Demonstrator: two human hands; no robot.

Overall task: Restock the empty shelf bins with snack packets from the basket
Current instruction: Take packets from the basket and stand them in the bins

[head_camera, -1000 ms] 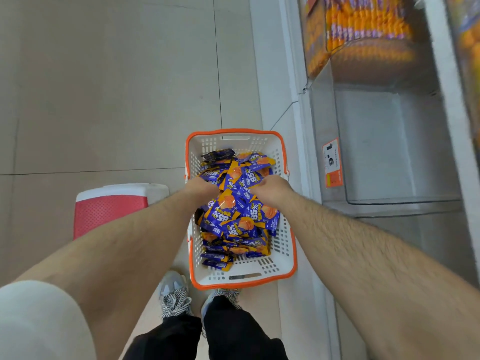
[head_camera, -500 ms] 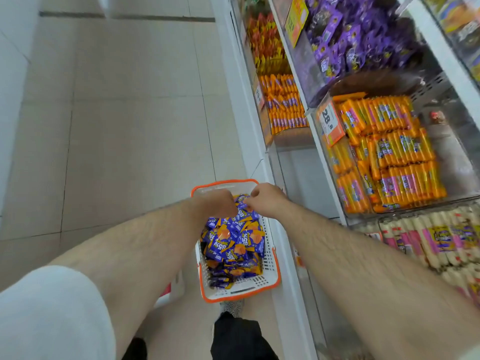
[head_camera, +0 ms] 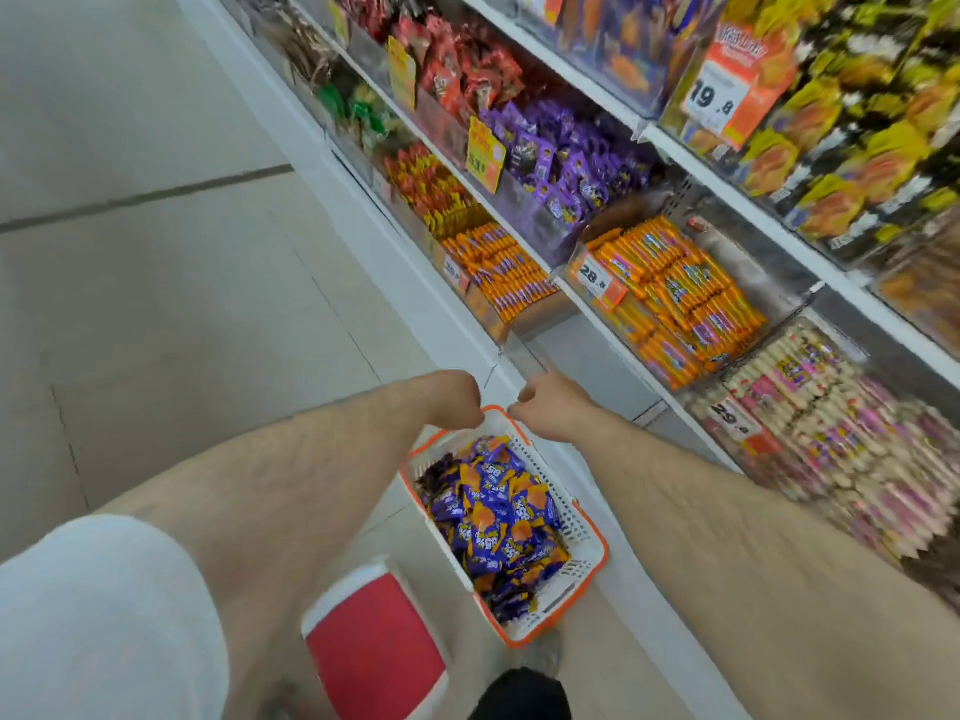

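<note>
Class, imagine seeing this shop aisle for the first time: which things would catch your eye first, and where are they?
The white basket with an orange rim, on the floor at lower centre, brims with purple-and-orange snack packets. Both the left hand and right hand meet at its far rim. To the right, shelves hold bright orange bars.

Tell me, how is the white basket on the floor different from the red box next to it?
The basket has walls full of little holes and an orange rim; the red box has a solid red top with a white edge. The basket is open and piled with purple and orange snack packets; the red box shows nothing inside. Both sit on the floor beside the shelves.
</note>
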